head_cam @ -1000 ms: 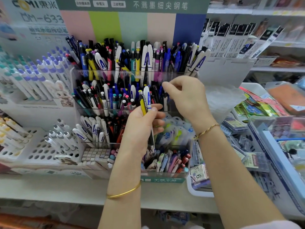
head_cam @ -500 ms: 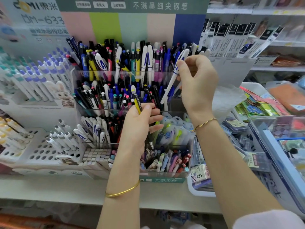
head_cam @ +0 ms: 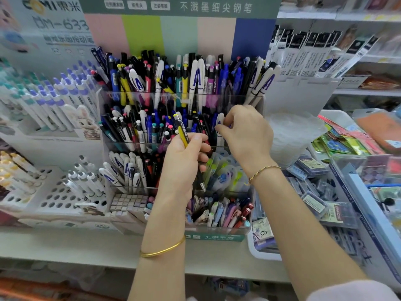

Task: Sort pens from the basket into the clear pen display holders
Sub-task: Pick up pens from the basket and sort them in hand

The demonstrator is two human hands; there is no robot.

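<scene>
Left fingers [head_cam: 204, 158] round near-upright, tip-down pen [head_cam: 181, 132]

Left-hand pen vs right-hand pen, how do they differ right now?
Colour: the yellow pen has a yellow and black barrel. The white pen has a blue letter mark.
Pose: the yellow pen tilts in front of the clear holder, metal tip showing. The white pen stands near upright at its middle tier, lower end hidden.
Grip: the left hand wraps the yellow pen's barrel. The right hand pinches the white pen's top.
Shared: button end up.
</scene>
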